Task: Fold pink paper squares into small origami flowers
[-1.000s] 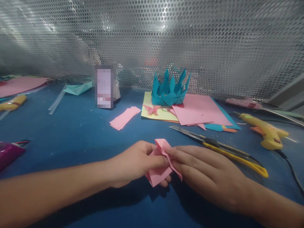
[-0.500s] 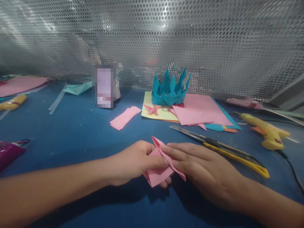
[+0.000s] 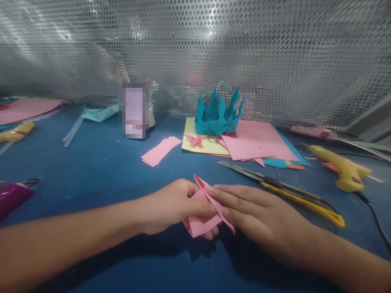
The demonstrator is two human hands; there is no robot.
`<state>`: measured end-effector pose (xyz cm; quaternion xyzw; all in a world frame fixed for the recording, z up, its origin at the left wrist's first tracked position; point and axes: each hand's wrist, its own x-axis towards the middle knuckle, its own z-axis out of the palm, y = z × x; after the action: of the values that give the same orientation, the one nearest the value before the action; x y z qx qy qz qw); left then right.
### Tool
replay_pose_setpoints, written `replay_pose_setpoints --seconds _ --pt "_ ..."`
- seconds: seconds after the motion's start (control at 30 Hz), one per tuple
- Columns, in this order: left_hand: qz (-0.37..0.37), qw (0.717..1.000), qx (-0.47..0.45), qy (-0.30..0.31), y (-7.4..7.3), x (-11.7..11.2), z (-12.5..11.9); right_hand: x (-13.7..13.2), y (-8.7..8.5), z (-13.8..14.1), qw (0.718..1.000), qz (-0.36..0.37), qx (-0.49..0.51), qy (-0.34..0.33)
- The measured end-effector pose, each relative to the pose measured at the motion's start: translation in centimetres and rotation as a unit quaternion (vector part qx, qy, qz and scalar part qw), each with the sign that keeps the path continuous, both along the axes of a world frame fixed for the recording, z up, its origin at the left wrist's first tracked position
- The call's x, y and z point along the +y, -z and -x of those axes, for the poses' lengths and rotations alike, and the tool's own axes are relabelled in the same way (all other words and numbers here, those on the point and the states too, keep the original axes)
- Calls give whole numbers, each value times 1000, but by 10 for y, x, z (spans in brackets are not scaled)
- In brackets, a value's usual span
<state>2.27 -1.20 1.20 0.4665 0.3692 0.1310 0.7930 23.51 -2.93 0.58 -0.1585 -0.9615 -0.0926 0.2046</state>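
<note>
A folded piece of pink paper (image 3: 201,226) is held between my two hands, above the near part of the blue table. My left hand (image 3: 177,205) grips it from the left, thumb on top and fingers underneath. From the other side, my right hand (image 3: 258,213) pinches the paper's raised folded flap, its fingers lying along the fold; the right thumb is hidden. A pointed tip of the flap sticks up between the hands, and another points down toward me. Just beyond my right hand lies a yellow-and-black utility knife (image 3: 284,193) with its blade out.
Pink paper strips (image 3: 161,151) lie ahead. Behind are a teal paper crown (image 3: 218,118), a pink paper flower (image 3: 195,141) and stacked pink sheets (image 3: 262,140). A yellow glue gun (image 3: 342,167) with a cord sits right. A blurred phone (image 3: 134,112) stands before the perforated metal wall (image 3: 183,53).
Both hands keep their hold on the pink paper. The paper's lower tip has shifted slightly up and to the left; everything else looks the same.
</note>
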Motion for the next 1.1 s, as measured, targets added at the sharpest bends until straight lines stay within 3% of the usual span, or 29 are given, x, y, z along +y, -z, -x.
replay_pose_setpoints --seconds 0.13,0.3,0.37,0.47,0.53,0.6,0.67,0.73,0.87,1.1 --pt "0 1000 10 -3 -2 0 -1 -1 -1 3 999 -42 -5 7" --pt "18 999 29 -29 -6 1 -2 -1 0 1 999 -35 1 9" --pt "16 999 30 -37 -5 0 -3 -1 0 0 1000 -7 19 5" --pt "-6 998 19 -61 -1 -2 -5 -2 0 0 990 100 89 40" --pt "-37 994 21 -97 1 -5 -7 -3 -1 0 960 193 169 109" --pt "-70 988 55 -126 3 -6 -8 -2 -1 1 908 295 241 173" --pt "-91 983 80 -137 3 -8 -9 -1 0 2 856 406 252 196" --pt "-98 983 80 -135 3 -8 -9 -1 0 4 828 469 230 204" --pt "-73 986 67 -135 3 -7 -9 0 -3 7 810 497 214 227" --pt "-49 987 39 -150 3 -7 -9 2 -4 7 790 533 221 209"
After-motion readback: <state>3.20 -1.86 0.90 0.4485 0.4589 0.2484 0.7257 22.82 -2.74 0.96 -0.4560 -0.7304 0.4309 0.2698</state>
